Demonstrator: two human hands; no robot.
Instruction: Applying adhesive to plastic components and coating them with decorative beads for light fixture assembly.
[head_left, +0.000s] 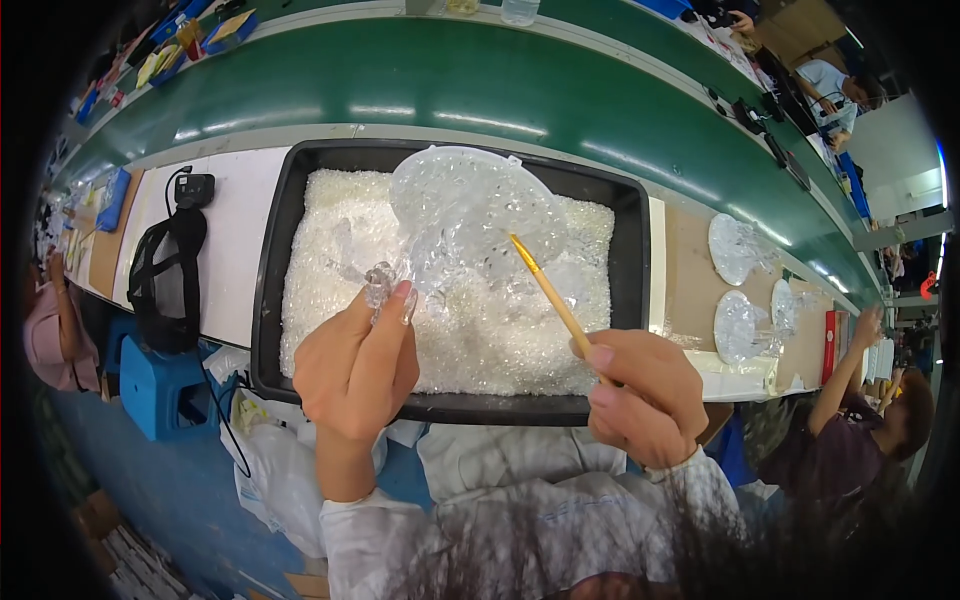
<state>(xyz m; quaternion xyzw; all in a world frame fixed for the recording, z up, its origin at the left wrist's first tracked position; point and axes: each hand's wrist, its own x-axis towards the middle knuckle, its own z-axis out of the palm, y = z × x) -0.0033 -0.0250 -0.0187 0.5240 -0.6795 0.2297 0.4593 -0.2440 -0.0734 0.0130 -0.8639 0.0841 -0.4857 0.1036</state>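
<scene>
My left hand (358,365) is closed, pinching the clear, knobbly end of a see-through plastic piece with a wide round disc (475,205). The disc is tilted over a black tray (270,300) filled with white, glittering granules (480,360). Between the fingers of my right hand (650,395) is a thin wooden paintbrush (560,305). Its bristle tip meets or nearly meets the disc's face; I cannot tell whether they touch. Exactly how the knobbly end joins the disc is hard to make out.
Several similar clear round pieces (735,328) lie on brown board right of the tray. To the left are a black mesh item (168,280) and a small black device (195,190). A blue stool (165,385) stands below. Other people work at both sides.
</scene>
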